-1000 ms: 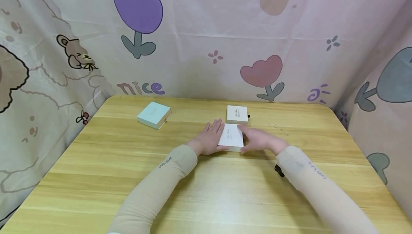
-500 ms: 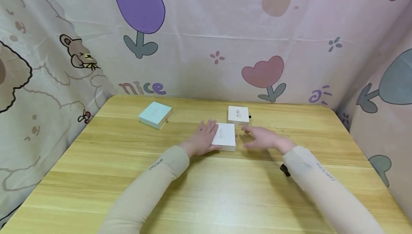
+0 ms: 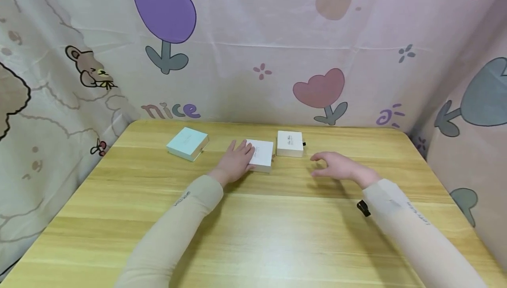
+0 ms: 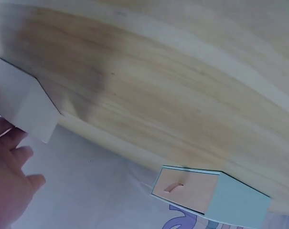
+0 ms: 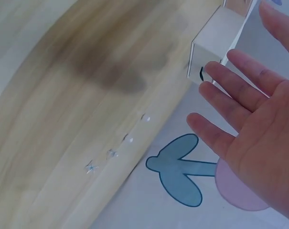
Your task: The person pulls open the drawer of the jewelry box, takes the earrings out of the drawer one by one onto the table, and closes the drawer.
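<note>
Wooden table (image 3: 253, 239) bears white box (image 3: 262, 155) touching left hand (image 3: 233, 163).

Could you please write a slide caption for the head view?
Left hand on a white box, between a pale blue box and a second white box; right hand empty.

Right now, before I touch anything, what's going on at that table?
A person's left hand is touching the middle white box, fingers over its left side. Their right hand is held out over the table, holding nothing. A second white box with a black tab sits between the hands, and a light-blue box lies off to the left. Four small shiny pieces lie near the table's far edge.
</note>
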A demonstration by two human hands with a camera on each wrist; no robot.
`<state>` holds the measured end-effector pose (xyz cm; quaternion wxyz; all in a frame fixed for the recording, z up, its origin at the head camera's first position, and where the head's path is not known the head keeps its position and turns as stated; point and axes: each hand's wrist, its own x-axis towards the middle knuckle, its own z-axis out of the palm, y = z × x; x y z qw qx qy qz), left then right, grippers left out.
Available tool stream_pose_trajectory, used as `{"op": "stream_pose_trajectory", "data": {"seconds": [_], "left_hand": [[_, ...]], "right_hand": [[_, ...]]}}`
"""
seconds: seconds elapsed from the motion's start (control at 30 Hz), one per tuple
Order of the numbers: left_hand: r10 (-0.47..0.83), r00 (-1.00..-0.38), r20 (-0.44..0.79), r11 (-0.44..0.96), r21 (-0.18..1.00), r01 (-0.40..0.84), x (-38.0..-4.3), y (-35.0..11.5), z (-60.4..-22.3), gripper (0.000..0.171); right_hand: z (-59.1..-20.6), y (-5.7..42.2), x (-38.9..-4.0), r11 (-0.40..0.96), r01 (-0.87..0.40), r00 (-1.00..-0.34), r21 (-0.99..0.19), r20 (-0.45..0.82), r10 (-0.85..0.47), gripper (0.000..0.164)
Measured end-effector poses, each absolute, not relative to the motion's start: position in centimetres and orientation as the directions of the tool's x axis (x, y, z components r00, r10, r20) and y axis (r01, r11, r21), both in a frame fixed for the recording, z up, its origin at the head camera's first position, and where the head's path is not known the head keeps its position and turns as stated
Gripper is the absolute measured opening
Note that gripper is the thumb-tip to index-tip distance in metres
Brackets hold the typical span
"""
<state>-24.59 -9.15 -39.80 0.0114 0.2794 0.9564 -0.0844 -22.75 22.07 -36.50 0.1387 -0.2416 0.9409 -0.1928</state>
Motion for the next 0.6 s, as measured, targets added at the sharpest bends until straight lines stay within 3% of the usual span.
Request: {"op": "stream_pose_trajectory", "data": {"seconds": [0.23,0.6], "left_hand": [[0.486,-0.874,-0.001,0.862,-0.165,0.479,-26.1,-7.9,-40.1,0.052],[0.389,-0.921,-0.02,0.888,-0.259,0.381,-28.2,-6.2,-40.0,0.044]], "right_hand": [[-36.9,23.0,-23.0,0.818,-0.387,-0.851,-0.425,-0.176,-0.494,0.053],[-37.0,23.8,-23.0,0.819,-0.386,-0.854,-0.425,-0.169,-0.491,0.053]]}}
